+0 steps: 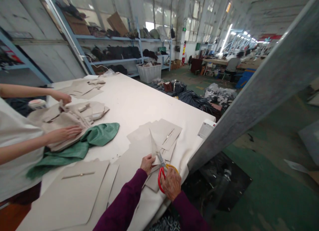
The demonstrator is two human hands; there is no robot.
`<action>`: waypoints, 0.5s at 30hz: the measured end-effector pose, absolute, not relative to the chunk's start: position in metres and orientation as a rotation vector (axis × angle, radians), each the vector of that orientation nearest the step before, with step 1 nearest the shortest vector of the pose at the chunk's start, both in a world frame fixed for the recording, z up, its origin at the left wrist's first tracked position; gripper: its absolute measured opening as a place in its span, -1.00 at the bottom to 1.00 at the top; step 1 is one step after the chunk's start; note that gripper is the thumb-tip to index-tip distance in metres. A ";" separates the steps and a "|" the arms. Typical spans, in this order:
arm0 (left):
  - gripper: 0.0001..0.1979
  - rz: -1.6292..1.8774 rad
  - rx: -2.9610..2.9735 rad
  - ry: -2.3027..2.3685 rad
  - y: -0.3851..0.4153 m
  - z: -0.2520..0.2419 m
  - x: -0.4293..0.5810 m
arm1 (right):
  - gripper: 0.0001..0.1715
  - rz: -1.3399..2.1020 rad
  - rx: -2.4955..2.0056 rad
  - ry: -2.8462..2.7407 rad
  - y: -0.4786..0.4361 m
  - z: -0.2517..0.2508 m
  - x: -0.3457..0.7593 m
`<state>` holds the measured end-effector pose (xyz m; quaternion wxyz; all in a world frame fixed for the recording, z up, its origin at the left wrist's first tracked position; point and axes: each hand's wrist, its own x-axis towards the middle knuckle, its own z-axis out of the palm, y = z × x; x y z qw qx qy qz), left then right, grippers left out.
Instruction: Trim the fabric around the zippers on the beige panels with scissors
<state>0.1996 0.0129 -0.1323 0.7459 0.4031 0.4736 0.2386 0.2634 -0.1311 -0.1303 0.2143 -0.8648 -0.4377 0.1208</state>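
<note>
Just right of centre in the lower half of the frame, my two hands are close together over the pale surface [129,108]. My left hand [147,164] is nearly closed, thumb and fingers pinched on the lower end of a thin beige piece [153,148]. My right hand [171,183] is curled round the red and yellow handles of the scissors [162,164]; how far the blades are parted I cannot tell.

What matters most here, I judge, is how piece and blades lie to each other. The piece rises from my left fingers towards the middle of the frame, its long axis close to upright, narrowing to a tip at the top. The scissors slant up and to the left, blade ends beside its lower right edge; whether they touch it is too small to tell. My left hand is the nearer, being on the piece itself, while my right sits lower and to the right.

Behind the piece lie overlapping beige panels [161,127], the top one with a narrow slit. At the left of the frame, a co-worker's hands [66,134] rest on a crumpled beige heap [56,116] beside a green cloth [103,134].
</note>
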 end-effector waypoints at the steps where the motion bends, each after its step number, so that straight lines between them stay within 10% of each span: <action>1: -0.68 0.519 0.881 1.032 0.011 -0.133 0.201 | -0.62 0.325 -2.418 -1.217 -0.129 -0.132 0.264; 15: -0.84 0.632 0.824 1.070 -0.005 -0.170 0.223 | -0.59 0.403 -2.477 -1.323 -0.126 -0.155 0.280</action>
